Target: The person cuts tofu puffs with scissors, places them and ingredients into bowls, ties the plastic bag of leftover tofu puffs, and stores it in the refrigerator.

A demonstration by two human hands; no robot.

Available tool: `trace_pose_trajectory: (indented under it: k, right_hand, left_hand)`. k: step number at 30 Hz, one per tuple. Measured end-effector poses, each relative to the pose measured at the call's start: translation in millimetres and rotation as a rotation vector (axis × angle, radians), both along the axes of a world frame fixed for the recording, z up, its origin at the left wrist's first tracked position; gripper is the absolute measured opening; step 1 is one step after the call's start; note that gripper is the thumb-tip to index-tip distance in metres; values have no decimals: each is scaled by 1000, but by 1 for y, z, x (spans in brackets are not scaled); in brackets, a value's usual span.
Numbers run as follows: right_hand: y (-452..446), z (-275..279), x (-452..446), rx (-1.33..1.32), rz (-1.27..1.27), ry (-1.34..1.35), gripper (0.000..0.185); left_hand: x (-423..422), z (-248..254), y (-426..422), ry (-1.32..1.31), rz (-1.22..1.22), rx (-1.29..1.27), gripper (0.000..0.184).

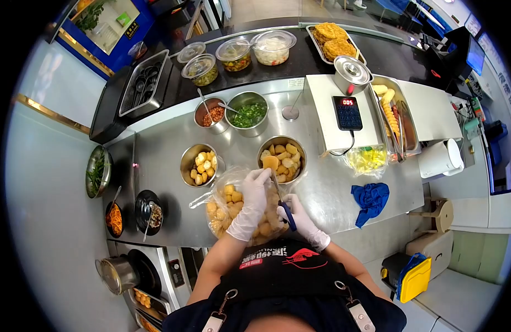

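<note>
My left hand (256,195), in a white glove, pinches a golden fried tofu-like piece (270,162) over the near rim of a steel bowl (305,160) of cut yellow-brown pieces. Closed round the dark blue handles of a pair of scissors (287,213) is my gloved right hand (301,220); the blades point up to the piece. Beneath my left hand lies a clear plastic bag (215,209) of whole golden pieces. To its upper left, a second steel bowl (184,167) holds golden and whitish pieces.
Behind stand steel pots of chopped greens (250,115) and a red-brown topping (213,115). A white box with a keypad (348,113) is at back right, a blue cloth (370,202) at right. Black bowl (148,212) and orange shreds (115,219) are left.
</note>
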State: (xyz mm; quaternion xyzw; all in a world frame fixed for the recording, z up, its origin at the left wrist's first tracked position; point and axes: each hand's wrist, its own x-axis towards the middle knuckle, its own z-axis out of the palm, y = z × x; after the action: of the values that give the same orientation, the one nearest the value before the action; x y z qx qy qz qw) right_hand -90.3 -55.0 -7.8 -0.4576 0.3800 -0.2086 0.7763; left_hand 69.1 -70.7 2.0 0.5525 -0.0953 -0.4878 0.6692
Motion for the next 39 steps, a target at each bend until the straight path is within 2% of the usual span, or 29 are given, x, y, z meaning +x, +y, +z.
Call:
trace_pose_trajectory:
  k: [8,14,17,23,25,27,29,30,31,33,34,37,39]
  right_hand:
    - [-7,-2,4,23,-52,-31,44]
    - [-10,-3,4,5,-81,21,42]
    - [-11,7,3,-20,-112,55,37]
    - [-11,4,6,43,-223,8,31]
    - [-13,1,2,95,-263,9,31]
    - [-15,0,-2,105,-247,-43,33]
    - [-16,1,-4,112,-218,-24,32]
    - [-16,1,-3,119,-206,-25,32]
    - [-16,1,-2,126,-196,-25,32]
    - [-14,1,1,131,-172,-30,32]
    - [-13,2,3,130,-162,-36,32]
    - [-7,6,7,133,-109,-49,30]
    - [-7,13,7,130,-74,-41,29]
  left_hand:
    - [-5,11,7,48,-112,108,19]
    - [12,1,3,-2,-316,160,17]
    - [18,2,-1,-61,-360,166,17]
    - [26,-3,1,31,-361,197,20]
    - [45,30,11,-356,-272,143,19]
    - [81,26,22,-416,-221,223,14]
    - [114,9,40,-589,-480,259,10]
    - [117,8,47,-794,-625,391,11]
    - [114,9,53,-1086,-731,368,10]
    - [106,-29,61,-1681,-727,215,10]
    - [97,-40,60,-1609,-647,138,12]
    - [82,-56,53,-1667,-736,245,17]
    - [82,-61,48,-1646,-881,413,19]
